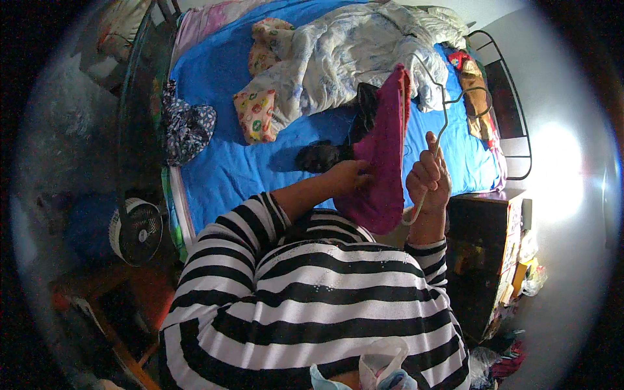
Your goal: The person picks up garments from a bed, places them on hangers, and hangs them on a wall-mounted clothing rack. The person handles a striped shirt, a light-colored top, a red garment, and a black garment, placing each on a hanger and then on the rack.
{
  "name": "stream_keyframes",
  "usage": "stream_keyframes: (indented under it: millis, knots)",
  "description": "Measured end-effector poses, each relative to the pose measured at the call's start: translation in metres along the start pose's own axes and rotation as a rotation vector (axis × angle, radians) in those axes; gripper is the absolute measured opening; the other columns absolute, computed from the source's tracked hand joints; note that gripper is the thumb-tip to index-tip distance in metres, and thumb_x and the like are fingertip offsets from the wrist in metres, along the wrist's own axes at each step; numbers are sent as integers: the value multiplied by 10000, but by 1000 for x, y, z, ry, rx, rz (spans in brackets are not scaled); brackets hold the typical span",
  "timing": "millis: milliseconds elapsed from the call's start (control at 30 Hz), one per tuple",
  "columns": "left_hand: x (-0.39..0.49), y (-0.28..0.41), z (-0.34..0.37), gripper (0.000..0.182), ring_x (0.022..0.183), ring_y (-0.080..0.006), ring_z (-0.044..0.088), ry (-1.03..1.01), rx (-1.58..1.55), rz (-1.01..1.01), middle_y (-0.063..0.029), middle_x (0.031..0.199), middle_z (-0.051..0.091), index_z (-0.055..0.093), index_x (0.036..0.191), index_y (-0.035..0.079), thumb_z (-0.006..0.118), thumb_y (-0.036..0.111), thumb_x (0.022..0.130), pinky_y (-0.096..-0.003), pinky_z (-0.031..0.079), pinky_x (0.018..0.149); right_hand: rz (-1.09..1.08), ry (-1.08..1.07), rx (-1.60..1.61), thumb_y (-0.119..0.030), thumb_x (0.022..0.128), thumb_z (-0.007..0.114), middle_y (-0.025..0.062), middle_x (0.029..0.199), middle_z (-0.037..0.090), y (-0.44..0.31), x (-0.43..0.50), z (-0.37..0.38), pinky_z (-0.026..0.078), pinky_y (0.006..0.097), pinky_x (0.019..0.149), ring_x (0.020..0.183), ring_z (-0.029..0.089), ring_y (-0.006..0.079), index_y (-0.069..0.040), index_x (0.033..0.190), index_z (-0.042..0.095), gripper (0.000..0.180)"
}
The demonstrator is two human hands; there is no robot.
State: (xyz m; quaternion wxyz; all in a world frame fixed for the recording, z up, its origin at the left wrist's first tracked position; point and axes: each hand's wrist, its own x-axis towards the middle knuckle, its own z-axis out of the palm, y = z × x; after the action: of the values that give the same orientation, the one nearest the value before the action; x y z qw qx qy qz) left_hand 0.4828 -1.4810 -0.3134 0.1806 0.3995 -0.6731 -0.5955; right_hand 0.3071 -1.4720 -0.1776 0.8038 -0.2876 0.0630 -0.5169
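Observation:
A magenta garment (378,165) is raised before my chest, its folded edge upright. My left hand (350,178) grips it from the left, with the fingers partly hidden by the cloth. In my right hand (429,178) is a wire clothes hanger (444,114), turned on its side so that its hook points right. The hanger's lower end curves beside the garment's edge; whether the two touch I cannot tell. Behind the garment, on the blue bedsheet (229,180), lies a dark item (319,156) whose kind is unclear.
A rumpled white-and-blue quilt (341,53) covers the bed's far part. Patterned dark cloth (190,126) lies at its left edge, brown cloth (473,97) at its right. An electric fan (139,231) stands left; a dark cabinet (475,253) stands right, below the metal bed frame (519,122).

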Motion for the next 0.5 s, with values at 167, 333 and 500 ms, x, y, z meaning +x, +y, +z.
stream_keyframes:
  millis: [167,333,500]
  knots:
    - [-14,-31,-19,306,871,-305,610,354,56,64,-156,957,631,588,1081,41,555,282,895,-429,465,781,-138,299,-304,-154,992,402,-34,621,353,-11,-6,11,290,166,379,451,319,24,53,1379,286,454]
    - [-36,-72,-26,259,826,-293,616,356,-50,-46,-179,896,623,615,1006,30,574,245,868,-397,471,736,-195,521,-508,-189,997,402,-63,567,281,-9,-13,15,203,178,355,418,240,12,53,1334,376,416]
    - [-41,-91,-23,273,787,-269,621,287,20,-113,-148,847,628,619,1015,37,582,273,881,-366,481,722,-86,495,-637,-206,989,417,-65,551,266,-2,-23,9,198,183,361,417,238,12,63,1299,429,411]
